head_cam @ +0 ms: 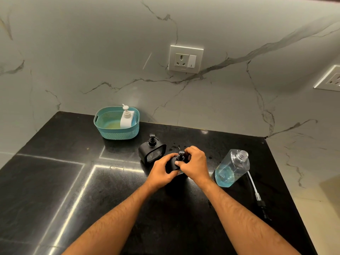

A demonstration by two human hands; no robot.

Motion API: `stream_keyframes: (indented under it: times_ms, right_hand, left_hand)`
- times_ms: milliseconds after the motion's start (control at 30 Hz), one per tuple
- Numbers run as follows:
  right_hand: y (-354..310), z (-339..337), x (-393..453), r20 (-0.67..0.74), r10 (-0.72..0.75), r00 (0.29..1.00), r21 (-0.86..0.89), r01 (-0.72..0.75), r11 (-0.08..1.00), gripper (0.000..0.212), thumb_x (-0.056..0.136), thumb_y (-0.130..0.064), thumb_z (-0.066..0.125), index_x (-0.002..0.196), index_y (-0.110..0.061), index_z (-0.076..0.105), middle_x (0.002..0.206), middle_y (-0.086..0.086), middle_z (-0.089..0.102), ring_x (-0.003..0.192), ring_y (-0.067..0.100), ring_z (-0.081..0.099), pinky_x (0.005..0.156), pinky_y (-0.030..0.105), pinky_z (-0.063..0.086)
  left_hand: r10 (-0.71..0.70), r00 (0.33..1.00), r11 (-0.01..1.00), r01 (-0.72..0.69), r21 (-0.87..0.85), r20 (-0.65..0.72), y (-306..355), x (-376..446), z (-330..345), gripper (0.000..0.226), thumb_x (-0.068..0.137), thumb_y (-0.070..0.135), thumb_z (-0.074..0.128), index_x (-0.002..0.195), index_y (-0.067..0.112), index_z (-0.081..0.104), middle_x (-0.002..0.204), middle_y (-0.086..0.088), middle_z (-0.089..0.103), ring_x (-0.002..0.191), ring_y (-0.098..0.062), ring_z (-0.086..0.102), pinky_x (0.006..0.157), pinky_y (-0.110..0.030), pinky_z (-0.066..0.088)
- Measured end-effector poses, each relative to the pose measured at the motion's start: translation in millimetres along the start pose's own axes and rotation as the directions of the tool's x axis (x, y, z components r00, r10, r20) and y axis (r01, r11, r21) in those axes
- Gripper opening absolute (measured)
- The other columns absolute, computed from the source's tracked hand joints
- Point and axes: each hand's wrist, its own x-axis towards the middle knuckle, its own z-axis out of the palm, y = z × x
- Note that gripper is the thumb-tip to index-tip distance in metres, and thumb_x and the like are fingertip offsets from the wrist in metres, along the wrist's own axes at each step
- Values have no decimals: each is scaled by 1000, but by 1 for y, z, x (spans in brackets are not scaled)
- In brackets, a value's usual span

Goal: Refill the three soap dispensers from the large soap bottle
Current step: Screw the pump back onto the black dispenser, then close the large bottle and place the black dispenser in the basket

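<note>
On the black counter [55, 181], a black soap dispenser [172, 164] stands between my hands. My left hand [161, 171] grips its body while my right hand [195, 164] pinches its black pump head [181, 155]. Just behind it a second black dispenser [151, 150] stands with its pump on. A white dispenser [127, 118] stands in the teal basket [117, 133] near the wall. The large clear soap bottle [232, 167] stands to the right, uncapped, with blue soap in its lower part.
The large bottle's pump with its white tube [254, 190] lies on the counter to the right of the bottle, near the counter's right edge. A marble wall with a socket plate [185, 58] rises behind the counter.
</note>
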Motion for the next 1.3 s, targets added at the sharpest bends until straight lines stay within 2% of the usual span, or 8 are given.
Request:
stream_keyframes:
  times_ms: [200, 400, 567, 767, 1000, 1167, 1300]
  right_hand:
    - [7, -5, -5, 45, -55, 997, 1, 55, 998, 36, 68, -27, 91, 95, -18, 71, 90, -9, 60, 78, 2, 57, 65, 10, 42]
    - [10, -14, -9, 46, -82, 996, 14, 82, 997, 45, 67, -31, 92, 106, -20, 71, 98, -12, 60, 83, -3, 56, 69, 9, 44]
    - [13, -26, -13, 12, -139, 990, 4, 139, 990, 54, 68, -30, 93, 115, -17, 70, 105, -8, 63, 90, 5, 60, 78, 18, 52]
    - [10, -47, -10, -50, -236, 970, -40, 235, 971, 55, 70, -26, 91, 118, -12, 69, 110, -3, 64, 101, 12, 60, 88, 31, 56]
    - [8, -92, -12, -150, -324, 934, -86, 314, 946, 54, 71, -20, 91, 119, -9, 69, 111, 1, 66, 104, 16, 60, 90, 31, 55]
    - [21, -127, -14, -238, -292, 926, -88, 279, 956, 52, 75, -27, 89, 120, -11, 69, 110, 0, 67, 99, 13, 61, 87, 32, 57]
    - [37, -158, -20, -308, -237, 921, -79, 223, 972, 49, 75, -25, 90, 117, -10, 69, 107, 0, 67, 93, 11, 61, 82, 26, 58]
  left_hand:
    - [-7, 1000, 1000, 7, 19, 17, 3, -1, 1, 57, 83, 27, 83, 135, 22, 61, 124, 14, 67, 117, 0, 63, 100, -22, 51]
    - [-4, 1000, 998, 6, 60, -22, 4, -8, -1, 79, 81, 43, 82, 149, 21, 47, 145, 12, 54, 135, -2, 50, 115, -34, 44]
    - [47, 994, 996, -39, 83, -101, 15, -14, -6, 86, 82, 42, 81, 154, 21, 39, 153, 9, 46, 144, -6, 42, 120, -39, 39]
    - [189, 975, 979, -178, 97, -117, 54, -7, -10, 85, 85, 34, 83, 155, 17, 38, 154, 7, 45, 146, -12, 40, 122, -39, 37]
    - [316, 945, 948, -310, 77, -85, 97, 12, 7, 82, 87, 28, 83, 155, 13, 39, 156, 3, 45, 148, -17, 41, 121, -46, 37]
    - [336, 940, 941, -334, 44, -53, 120, 25, 28, 83, 89, 34, 82, 156, 14, 38, 156, 3, 45, 147, -15, 41, 122, -42, 36]
    - [335, 942, 942, -335, 22, 14, 131, 37, 57, 85, 90, 40, 80, 158, 19, 34, 158, 5, 42, 149, -14, 38, 124, -40, 35]
